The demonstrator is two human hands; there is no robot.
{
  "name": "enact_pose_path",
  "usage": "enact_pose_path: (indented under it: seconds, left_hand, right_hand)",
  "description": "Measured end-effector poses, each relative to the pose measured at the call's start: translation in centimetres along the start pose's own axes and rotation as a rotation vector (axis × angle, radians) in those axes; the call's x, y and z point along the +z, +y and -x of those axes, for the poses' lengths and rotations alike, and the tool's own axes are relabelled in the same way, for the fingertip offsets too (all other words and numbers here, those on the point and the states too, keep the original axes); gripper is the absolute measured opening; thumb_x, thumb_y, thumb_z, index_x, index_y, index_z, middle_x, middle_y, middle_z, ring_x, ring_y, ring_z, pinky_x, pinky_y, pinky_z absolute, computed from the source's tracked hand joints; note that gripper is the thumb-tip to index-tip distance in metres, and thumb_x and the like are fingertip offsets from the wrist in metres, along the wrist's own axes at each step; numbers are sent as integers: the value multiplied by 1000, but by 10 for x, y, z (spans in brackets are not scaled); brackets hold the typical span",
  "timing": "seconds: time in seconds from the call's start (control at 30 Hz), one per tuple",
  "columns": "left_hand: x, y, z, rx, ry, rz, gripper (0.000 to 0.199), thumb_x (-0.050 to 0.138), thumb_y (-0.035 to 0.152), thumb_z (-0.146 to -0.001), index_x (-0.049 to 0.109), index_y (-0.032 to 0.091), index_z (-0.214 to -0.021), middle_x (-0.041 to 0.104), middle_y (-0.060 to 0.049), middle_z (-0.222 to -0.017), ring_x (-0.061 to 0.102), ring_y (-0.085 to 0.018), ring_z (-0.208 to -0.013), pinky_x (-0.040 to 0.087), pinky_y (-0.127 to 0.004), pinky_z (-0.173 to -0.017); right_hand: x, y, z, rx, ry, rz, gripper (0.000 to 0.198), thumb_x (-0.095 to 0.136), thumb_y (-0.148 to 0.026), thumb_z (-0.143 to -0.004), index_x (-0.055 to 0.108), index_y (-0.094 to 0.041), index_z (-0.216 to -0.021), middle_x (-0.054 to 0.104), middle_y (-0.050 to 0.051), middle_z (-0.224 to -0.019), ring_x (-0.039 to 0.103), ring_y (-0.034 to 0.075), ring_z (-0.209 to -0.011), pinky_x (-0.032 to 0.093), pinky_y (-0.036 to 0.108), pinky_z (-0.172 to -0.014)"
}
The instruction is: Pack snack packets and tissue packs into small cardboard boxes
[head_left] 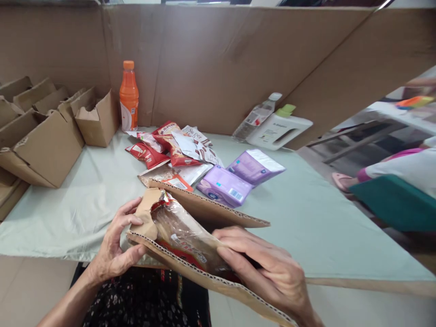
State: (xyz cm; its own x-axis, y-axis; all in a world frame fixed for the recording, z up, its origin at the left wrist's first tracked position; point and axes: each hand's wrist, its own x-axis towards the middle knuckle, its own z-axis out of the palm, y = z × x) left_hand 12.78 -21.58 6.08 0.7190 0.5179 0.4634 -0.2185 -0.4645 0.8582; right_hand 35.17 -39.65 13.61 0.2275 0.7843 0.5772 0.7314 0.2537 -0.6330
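Note:
An open cardboard box [144, 213] is tilted at the table's front edge, its flaps spread. My left hand [119, 243] grips the closed left end, fingers on top and thumb against the near side. Inside the box lies a clear plastic food packet [185, 231] with red printing; its contents look brownish. My right hand [269, 263] reaches into the open right end, thumb and fingers pinching the packet's near edge. Part of the packet is hidden by the box's near wall and my fingers.
Beyond the box are two purple tissue packs [225, 185] and a pile of snack bags [170, 145]. An orange drink bottle [128, 100] stands by the cardboard partition [211, 59]. Open cartons [51, 145] fill the left. A clear bottle [257, 119] and white jug [279, 131] lean back right.

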Motion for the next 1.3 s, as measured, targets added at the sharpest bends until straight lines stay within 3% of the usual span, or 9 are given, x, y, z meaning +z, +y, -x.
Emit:
enact_pose_path:
  seconds: [0.33,0.5,0.77,0.93,1.3]
  left_hand:
    - [1,-2,2,-25,22,4,39,68,44,-95,55,30,-130,40,-11,-161,40,-35,-148,39,-55,-117]
    - [0,-7,5,-63,37,1,45,68,46,-95,53,31,-135,43,-13,-158,41,-37,-148,37,-59,-117]
    - [-2,-12,8,-137,53,6,50,68,53,-93,55,28,-135,56,-13,-148,53,-34,-137,46,-50,-110]
    - [-2,-11,6,-230,25,-15,60,67,61,-90,55,23,-134,62,-14,-140,62,-34,-124,53,-45,-100]
    - [-11,-22,-3,-147,-50,-55,66,67,67,-86,58,25,-135,62,-13,-141,59,-36,-127,49,-47,-106]
  right_hand:
    - [2,4,9,-10,133,-79,22,62,-2,-84,72,-21,-87,75,4,-80,73,18,-71,59,25,-65]
    - [2,2,14,73,161,-106,22,62,-5,-87,74,-23,-87,76,5,-80,73,22,-73,60,30,-65]
    - [5,5,18,70,236,-136,19,63,-9,-90,76,-23,-87,76,5,-80,73,22,-72,60,31,-65]
    - [5,4,9,45,130,-100,20,62,-7,-89,74,-23,-84,77,4,-80,74,20,-71,60,29,-66]
    - [4,5,-1,-24,-82,45,16,61,-11,-92,73,-20,-86,79,5,-84,74,18,-72,59,28,-66]
